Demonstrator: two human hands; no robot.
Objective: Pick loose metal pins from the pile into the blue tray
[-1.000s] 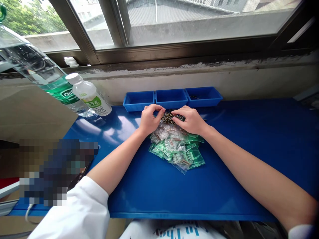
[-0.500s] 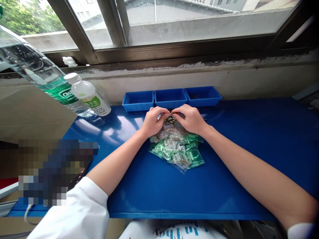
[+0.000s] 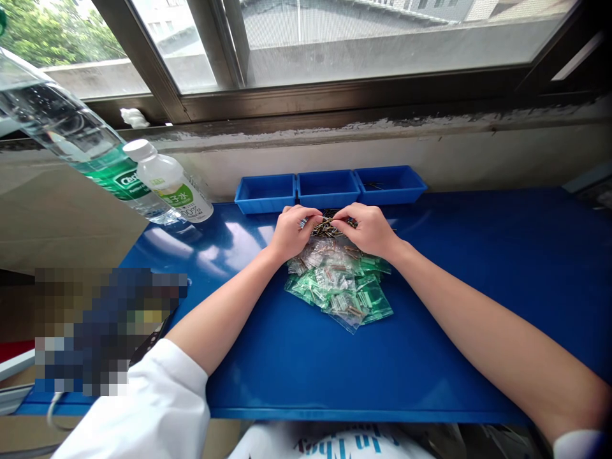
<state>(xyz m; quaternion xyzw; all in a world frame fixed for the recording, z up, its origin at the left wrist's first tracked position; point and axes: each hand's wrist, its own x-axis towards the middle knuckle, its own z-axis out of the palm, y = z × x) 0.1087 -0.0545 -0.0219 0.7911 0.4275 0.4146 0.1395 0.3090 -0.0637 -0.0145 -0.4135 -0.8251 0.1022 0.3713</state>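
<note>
Evidently both hands are busy over the loose metal pieces (image 3: 326, 230), which lie in a heap toward the far edge of the bench (image 3: 268, 363), about midway along it and just in front of the trays. The left hand (image 3: 295, 231) comes in from the left side, the right hand (image 3: 366, 226) from the right, fingertips near each other above the heap. On each, thumb and forefinger are brought close as if pinching. A thin piece may run from one pinch to the other (it is too small to be sure), so I cannot tell what either grip has hold of.

Nearer the front edge, and running up to the heap, lie the clear and green packets (image 3: 337, 280), overlapping, some with small parts visible inside. Along the far edge stand the left tray (image 3: 266, 206), the middle tray (image 3: 329, 199) and the right tray (image 3: 393, 196); a few thin dark pieces (image 3: 373, 186) rest in the right one. By the far left corner stand the large water bottle (image 3: 60, 121) and the small white-capped bottle (image 3: 174, 185).

As for progress, I would call it early: those few pieces might count as done, while the whole loose heap seems left to handle. Whether any packet is finished, I cannot say.
</note>
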